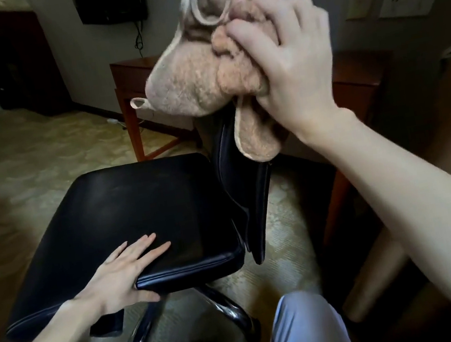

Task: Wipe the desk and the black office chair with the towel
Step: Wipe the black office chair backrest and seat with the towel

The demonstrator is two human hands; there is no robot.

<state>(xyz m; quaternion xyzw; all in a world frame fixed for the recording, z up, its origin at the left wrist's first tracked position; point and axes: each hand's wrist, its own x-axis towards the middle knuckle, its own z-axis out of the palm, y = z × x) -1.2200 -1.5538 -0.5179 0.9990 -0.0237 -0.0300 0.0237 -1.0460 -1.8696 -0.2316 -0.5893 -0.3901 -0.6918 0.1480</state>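
The black office chair fills the middle of the view, its seat (135,208) flat and its backrest (253,184) rising to the upper right. My left hand (122,273) rests on the seat's near corner, fingers straight on top and thumb under the edge. My right hand (287,63) grips a bunched pinkish-beige towel (196,66) against the upper backrest. A loose end of the towel hangs below the hand. The dark wooden desk (356,73) stands behind the chair at the right, largely hidden by my right arm.
A chrome chair frame (138,335) curves under the seat. My knee in grey trousers (303,333) is at the bottom. A small wooden side table (133,79) stands against the far wall below a wall-mounted TV (109,3). Patterned carpet (25,161) spreads to the left.
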